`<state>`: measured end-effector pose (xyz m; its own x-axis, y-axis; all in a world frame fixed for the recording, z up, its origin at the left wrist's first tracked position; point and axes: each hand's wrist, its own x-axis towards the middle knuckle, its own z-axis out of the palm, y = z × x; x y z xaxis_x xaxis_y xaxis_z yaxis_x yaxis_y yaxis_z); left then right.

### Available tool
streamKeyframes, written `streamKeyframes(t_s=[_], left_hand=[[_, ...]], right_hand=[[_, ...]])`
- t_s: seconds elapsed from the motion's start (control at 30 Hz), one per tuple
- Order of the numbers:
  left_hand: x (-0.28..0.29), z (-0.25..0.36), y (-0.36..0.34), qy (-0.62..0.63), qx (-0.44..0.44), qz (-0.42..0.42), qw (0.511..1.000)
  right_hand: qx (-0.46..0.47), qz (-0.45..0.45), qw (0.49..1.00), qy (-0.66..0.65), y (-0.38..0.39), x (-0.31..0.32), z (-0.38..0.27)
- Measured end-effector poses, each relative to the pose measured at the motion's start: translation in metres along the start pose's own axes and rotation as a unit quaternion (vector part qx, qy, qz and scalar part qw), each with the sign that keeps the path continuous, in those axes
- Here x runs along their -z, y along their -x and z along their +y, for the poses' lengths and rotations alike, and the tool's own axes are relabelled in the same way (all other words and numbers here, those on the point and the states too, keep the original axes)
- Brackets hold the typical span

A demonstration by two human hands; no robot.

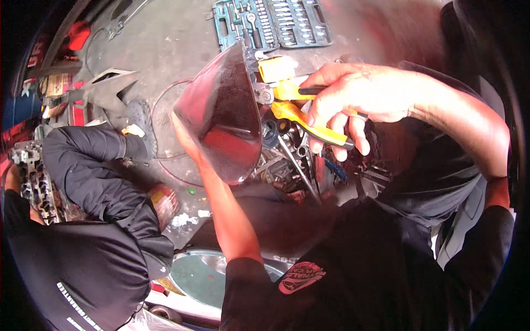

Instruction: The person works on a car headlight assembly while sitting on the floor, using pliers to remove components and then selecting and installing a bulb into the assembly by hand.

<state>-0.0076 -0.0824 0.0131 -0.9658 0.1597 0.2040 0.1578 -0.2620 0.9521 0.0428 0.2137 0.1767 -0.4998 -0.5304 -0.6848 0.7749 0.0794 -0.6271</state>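
My left hand (185,132) grips the edge of a glossy dark curved panel (223,110), its fingers mostly hidden behind it; red reflections show on the panel. My right hand (348,102) holds a yellow-and-black handled hand tool (298,118), perhaps pliers or cutters, its handles apart and its metal head beside the panel's right edge. A yellow object (276,69) lies just behind the tool. Below the tool, a pile of metal tools (301,163), including sockets and wrenches, lies on the floor.
An open teal socket case (271,25) lies at the top. A co-worker (83,254) sits on the left with a hand on a metal engine part (41,190). Hoses and loose panels (107,88) lie on the floor (165,49). An oval greenish panel (196,278) is at the bottom.
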Motion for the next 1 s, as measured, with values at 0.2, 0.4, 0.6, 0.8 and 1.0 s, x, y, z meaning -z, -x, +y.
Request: streamKeyframes(t_s=[0.2,0.4,0.6,0.8,1.0], left_hand=[[0.024,-0.016,0.007,-0.099,0.016,-0.030,0.995],[0.013,-0.005,0.014,-0.087,0.041,-0.038,0.995],[0.017,-0.011,0.011,-0.020,0.062,-0.009,0.998],[0.011,-0.004,0.014,-0.034,0.037,-0.022,0.998],[0.016,-0.007,0.012,-0.082,0.026,-0.044,0.995]], right_hand=[[0.006,0.024,1.000,0.015,0.007,-0.004,-0.003],[0.049,0.006,0.998,0.027,0.001,0.012,0.010],[0.061,-0.007,0.998,0.020,-0.006,0.016,0.016],[0.071,-0.014,0.997,0.014,-0.010,0.022,0.020],[0.075,-0.019,0.997,0.009,-0.011,0.021,0.022]])
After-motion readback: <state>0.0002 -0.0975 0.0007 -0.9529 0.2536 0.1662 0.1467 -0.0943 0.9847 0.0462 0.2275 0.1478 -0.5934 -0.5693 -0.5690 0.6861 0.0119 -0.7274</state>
